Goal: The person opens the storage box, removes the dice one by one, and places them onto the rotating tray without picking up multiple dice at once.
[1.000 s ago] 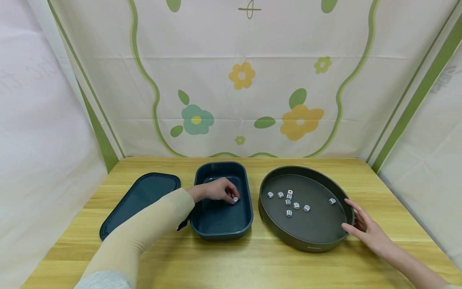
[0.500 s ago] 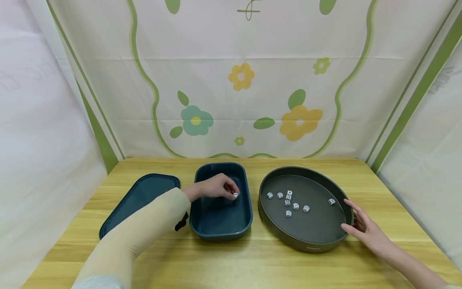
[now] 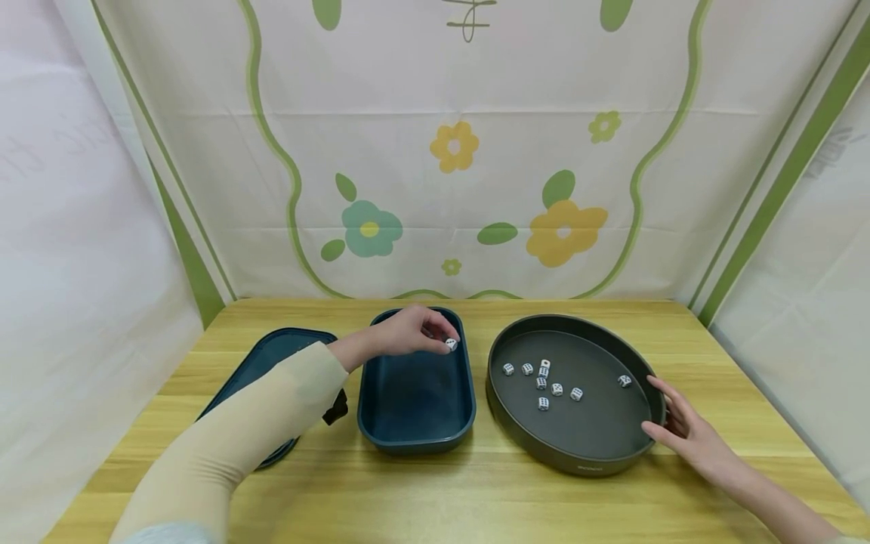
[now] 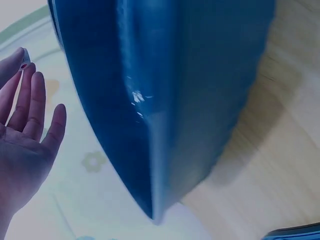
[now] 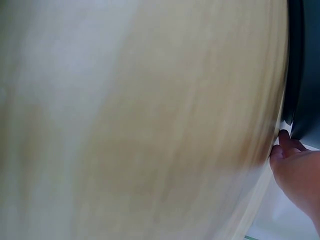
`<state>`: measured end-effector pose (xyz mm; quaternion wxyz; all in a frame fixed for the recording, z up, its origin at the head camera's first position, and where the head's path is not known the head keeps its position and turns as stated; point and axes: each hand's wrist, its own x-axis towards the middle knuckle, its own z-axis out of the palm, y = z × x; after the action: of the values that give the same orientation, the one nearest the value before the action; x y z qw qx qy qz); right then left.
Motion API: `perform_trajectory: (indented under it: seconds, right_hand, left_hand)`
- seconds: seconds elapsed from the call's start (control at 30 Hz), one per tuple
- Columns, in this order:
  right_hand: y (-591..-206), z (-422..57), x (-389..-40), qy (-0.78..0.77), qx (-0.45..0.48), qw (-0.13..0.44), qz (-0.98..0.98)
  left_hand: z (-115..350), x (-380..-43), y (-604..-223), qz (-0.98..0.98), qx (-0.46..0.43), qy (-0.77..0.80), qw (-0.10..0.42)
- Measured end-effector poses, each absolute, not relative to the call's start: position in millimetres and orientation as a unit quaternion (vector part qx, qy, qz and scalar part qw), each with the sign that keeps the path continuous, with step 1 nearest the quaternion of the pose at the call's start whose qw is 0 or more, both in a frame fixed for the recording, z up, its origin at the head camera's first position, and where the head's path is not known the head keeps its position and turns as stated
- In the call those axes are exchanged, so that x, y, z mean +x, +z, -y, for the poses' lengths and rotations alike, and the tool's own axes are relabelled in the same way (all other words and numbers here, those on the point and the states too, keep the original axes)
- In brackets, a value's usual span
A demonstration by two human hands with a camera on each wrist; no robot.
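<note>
My left hand (image 3: 411,330) pinches a white die (image 3: 451,344) between thumb and fingertips, over the far part of the dark blue rectangular tub (image 3: 418,444). In the left wrist view that die (image 4: 25,59) shows at the fingertips, beside the tub's tall wall (image 4: 210,90). The other fingers of this hand are spread. My right hand (image 3: 693,434) holds the right side of the round dark pan (image 3: 591,446), thumb and index fingertip at its rim. Its remaining fingers are partly hidden against the outer wall. Several white dice (image 3: 557,389) lie in the pan, mostly left of centre.
A dark blue lid (image 3: 282,347) lies on the wooden table (image 3: 421,499) left of the tub, partly covered by my left sleeve (image 3: 251,423). A white flower-printed cloth (image 3: 408,174) stands behind the table, with white cloth on both sides too.
My left hand has lifted the die from low in the tub, up and toward the far side. The right hand and pan stay in place.
</note>
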<state>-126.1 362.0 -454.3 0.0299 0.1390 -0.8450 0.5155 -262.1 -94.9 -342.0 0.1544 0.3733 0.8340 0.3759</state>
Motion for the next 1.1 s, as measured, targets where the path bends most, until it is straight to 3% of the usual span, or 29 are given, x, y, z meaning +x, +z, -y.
perform_trajectory:
  seconds: [0.6,1.1]
  right_hand:
    - [-454,-362,-126,0.513,0.136,0.029,0.847]
    - [-455,-362,-126,0.514,0.138,0.035,0.846]
  left_hand:
    - [28,-259,-329,-0.818,0.407,0.372,0.164]
    - [-41,-273,-348,-0.818,0.428,0.335,0.188]
